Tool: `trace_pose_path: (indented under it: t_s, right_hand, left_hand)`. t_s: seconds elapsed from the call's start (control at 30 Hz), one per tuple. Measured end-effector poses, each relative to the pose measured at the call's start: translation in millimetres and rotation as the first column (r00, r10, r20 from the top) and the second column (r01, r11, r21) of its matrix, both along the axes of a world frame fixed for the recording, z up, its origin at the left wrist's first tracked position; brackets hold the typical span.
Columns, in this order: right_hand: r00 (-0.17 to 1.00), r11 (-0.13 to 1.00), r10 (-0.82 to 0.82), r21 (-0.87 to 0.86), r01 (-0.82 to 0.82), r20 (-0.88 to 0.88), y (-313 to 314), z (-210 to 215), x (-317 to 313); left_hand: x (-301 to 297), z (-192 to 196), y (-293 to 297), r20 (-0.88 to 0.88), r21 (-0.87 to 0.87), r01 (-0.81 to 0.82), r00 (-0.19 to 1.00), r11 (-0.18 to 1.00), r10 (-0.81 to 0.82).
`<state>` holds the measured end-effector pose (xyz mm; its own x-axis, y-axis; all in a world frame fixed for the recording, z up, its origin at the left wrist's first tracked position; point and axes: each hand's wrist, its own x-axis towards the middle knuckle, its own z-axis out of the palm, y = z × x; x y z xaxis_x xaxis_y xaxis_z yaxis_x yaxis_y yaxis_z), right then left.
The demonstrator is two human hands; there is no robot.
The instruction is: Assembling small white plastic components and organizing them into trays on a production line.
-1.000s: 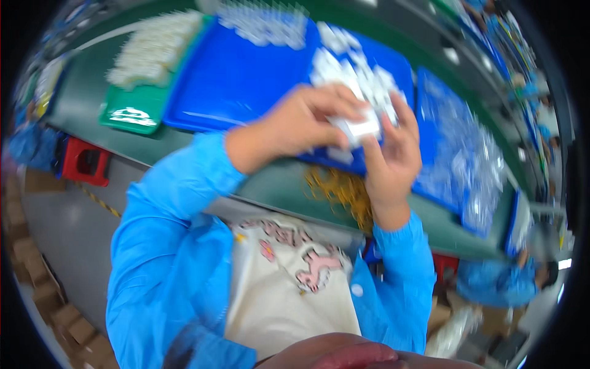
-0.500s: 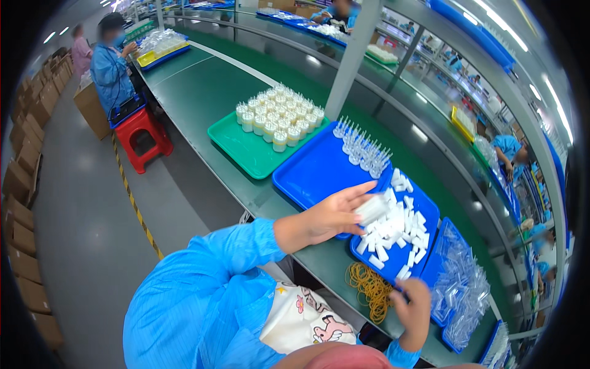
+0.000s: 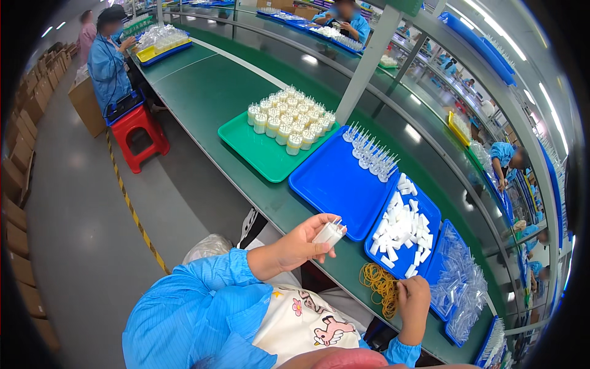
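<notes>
In my left hand (image 3: 300,247) is a small white cylindrical piece with clear prongs (image 3: 330,234), its prongs pointing up and away from me. The fingers are wrapped round it, above the table's near edge. My right hand (image 3: 413,301) is closed in a pinch at the right side of a loose heap of yellow rubber bands (image 3: 376,284). A strand of band runs to its fingertips. Just beyond the heap, a blue tray (image 3: 372,251) holds many short white tubes (image 3: 402,227).
A larger blue tray (image 3: 319,190) carries a row of clear pronged parts (image 3: 370,154). Left of it, a green tray (image 3: 246,147) bears rows of pronged white cylinders (image 3: 292,117). Clear plastic tubes (image 3: 461,280) fill a tray at right. A co-worker (image 3: 110,64) sits far left near a red stool (image 3: 140,138).
My left hand has drawn back toward me from the white tubes, carrying the white pronged piece. My right hand has closed on the rubber bands' edge. The view has shifted slightly.
</notes>
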<state>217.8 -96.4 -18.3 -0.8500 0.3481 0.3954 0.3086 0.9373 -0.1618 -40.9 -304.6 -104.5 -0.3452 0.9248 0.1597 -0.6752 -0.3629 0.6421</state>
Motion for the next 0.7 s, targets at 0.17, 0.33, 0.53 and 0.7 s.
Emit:
trace_pose_path:
  t_s: [0.17, 0.33, 0.53, 0.7]
  right_hand:
    - [0.983, 0.971, -0.164, -0.187, 0.147, -0.08, 13, 2, 1]
    - [0.914, 0.914, -0.252, -0.39, 0.116, -0.318, 20, 6, -16]
    - [0.919, 0.724, 0.053, -0.619, -0.305, -0.39, -35, 10, -51]
    - [0.933, 0.642, 0.069, -0.7, -0.312, -0.353, -54, 0, -63]
  left_hand:
    - [4, 13, -9, 0.035, -0.097, -0.001, 0.999, 0.995, 0.004]
    - [13, 9, -4, -0.112, -0.206, 0.067, 0.989, 0.976, -0.092]
    - [38, 44, 0, -0.276, -0.286, 0.146, 0.934, 0.947, -0.227]
    - [50, 46, -4, -0.311, -0.125, 0.353, 0.873, 0.927, -0.375]
